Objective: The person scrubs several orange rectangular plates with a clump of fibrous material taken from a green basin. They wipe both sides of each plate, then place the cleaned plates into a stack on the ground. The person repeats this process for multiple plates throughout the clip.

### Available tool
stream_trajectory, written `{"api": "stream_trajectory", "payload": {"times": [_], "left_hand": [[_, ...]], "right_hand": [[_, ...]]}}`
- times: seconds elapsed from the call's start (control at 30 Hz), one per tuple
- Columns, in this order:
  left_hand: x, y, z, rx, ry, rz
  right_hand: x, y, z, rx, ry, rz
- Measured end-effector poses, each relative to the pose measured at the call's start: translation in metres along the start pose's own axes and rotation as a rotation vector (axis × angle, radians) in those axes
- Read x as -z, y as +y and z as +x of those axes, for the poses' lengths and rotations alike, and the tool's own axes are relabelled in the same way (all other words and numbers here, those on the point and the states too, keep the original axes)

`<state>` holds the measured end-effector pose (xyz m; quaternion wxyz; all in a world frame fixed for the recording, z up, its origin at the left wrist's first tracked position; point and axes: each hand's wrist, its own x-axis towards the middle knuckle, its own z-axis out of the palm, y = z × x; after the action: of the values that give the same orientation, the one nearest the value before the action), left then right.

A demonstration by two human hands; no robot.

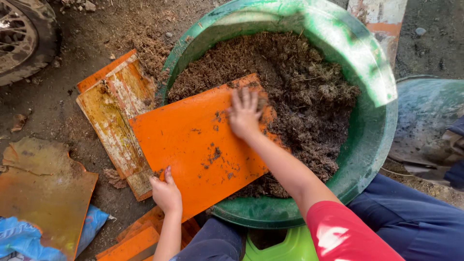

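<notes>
A: What are the hands on?

B: Both are on the orange board [198, 145], a flat sheet smeared with dark specks. It lies tilted over the near-left rim of the green basin [372, 121], with its far end resting on the brown fibrous material [309, 92] that fills the basin.

A: How does the left hand [166, 193] sit?

B: It grips the board's near-left corner, fingers curled shut over the edge and the thumb up on the orange face.

A: And the right hand [244, 113]?

B: It lies palm down near the board's far edge, fingers spread apart and flat. The fingertips reach the line where the board meets the fibre. It clamps on nothing; it only presses on the surface.

A: What lies around the basin?

B: Just left of the orange board, on the dirt ground [63, 96], lies a worn yellowish plank [116, 121] with an orange strip under its far side. Further left and nearer is a rusty brown sheet [43, 193] over a blue bag [19, 237]. More orange pieces [135, 241] lie by the left forearm. A tyre [24, 38] shows in the far left corner, and a grey-green tub [425, 121] stands to the right of the basin. A green plastic seat [280, 246] shows at the near edge, between the knees.
</notes>
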<state>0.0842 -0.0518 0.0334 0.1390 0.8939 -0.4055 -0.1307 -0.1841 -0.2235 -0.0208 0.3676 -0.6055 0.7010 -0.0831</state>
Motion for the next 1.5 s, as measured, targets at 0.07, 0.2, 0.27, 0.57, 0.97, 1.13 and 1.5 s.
{"api": "stream_trajectory", "payload": {"times": [0.07, 0.2, 0.27, 0.57, 0.97, 1.13, 1.5], "left_hand": [[0.001, -0.001, -0.002, -0.033, 0.025, -0.009], [0.003, -0.003, -0.004, 0.015, -0.003, -0.072], [0.001, -0.004, -0.003, 0.074, -0.007, -0.049], [0.005, -0.003, 0.0, -0.058, 0.016, -0.25], [0.033, -0.053, 0.012, 0.023, 0.09, -0.253], [0.022, -0.078, 0.01, -0.026, 0.153, -0.385], [0.005, -0.042, -0.003, 0.159, 0.025, -0.272]], "right_hand": [[-0.016, -0.022, -0.008, 0.14, -0.093, -0.086], [-0.015, -0.023, 0.023, 0.283, 0.034, -0.186], [0.002, -0.008, 0.057, 0.23, 0.086, -0.152], [0.039, 0.069, 0.092, 0.104, 0.167, -0.195], [0.058, 0.175, 0.012, 0.167, -0.093, -0.576], [0.074, 0.18, -0.046, 0.107, -0.322, -0.719], [0.105, 0.052, -0.097, -0.292, 0.072, 0.308]]}}
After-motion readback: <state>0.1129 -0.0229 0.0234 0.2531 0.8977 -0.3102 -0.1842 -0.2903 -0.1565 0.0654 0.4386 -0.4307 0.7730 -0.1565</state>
